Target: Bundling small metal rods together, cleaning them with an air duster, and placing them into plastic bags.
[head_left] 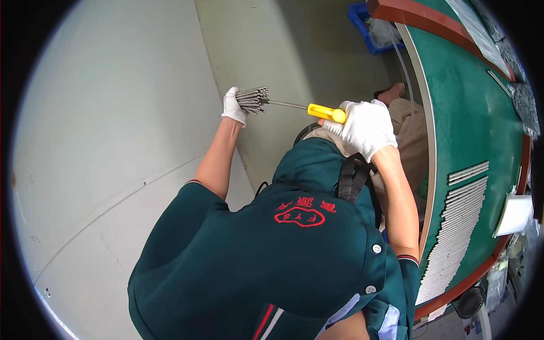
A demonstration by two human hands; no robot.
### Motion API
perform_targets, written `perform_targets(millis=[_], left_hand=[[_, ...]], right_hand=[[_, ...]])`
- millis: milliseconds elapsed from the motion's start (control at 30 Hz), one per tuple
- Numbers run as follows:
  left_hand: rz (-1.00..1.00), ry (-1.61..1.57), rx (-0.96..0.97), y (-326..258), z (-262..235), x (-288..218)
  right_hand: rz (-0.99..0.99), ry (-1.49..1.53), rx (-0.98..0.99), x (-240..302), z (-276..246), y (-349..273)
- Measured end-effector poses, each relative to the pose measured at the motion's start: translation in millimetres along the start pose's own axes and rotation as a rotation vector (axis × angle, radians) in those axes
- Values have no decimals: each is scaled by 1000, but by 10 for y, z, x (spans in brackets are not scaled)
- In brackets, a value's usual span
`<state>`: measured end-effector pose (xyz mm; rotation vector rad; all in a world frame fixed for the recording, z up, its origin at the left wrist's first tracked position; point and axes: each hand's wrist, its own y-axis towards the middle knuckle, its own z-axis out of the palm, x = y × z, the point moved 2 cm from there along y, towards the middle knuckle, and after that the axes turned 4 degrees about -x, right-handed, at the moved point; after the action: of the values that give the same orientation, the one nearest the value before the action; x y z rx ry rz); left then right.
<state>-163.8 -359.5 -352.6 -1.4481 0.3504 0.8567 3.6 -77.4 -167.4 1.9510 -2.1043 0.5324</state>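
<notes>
My left hand (233, 106), in a white glove, is closed round a bundle of thin metal rods (253, 100), whose ends fan out to the right. In a white glove too, my right hand (367, 127) grips a yellow air blow gun (324, 113) with a long, thin metal nozzle. The nozzle's tip reaches the rod ends or comes very close; actual contact cannot be made out. Most of the fingers of the right hand are hidden behind the glove's back.
On the right, a green-topped table (464, 107) with a reddish-brown rim carries a long row of metal rods (455, 238). A blue crate (371, 34) with plastic bags stands beyond. A translucent hose (403, 65) hangs by the table. Left is a pale wall (119, 102).
</notes>
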Motion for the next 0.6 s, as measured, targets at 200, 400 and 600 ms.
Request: perform_targets(millis=[200, 400, 600], left_hand=[[-5, -18, 18, 40, -39, -18], [-11, -47, 11, 45, -45, -15], [-19, -39, 57, 84, -78, -17]], right_hand=[[53, 9, -9, 6, -21, 57], [48, 29, -18, -10, -15, 67], [77, 25, -3, -15, -54, 85]])
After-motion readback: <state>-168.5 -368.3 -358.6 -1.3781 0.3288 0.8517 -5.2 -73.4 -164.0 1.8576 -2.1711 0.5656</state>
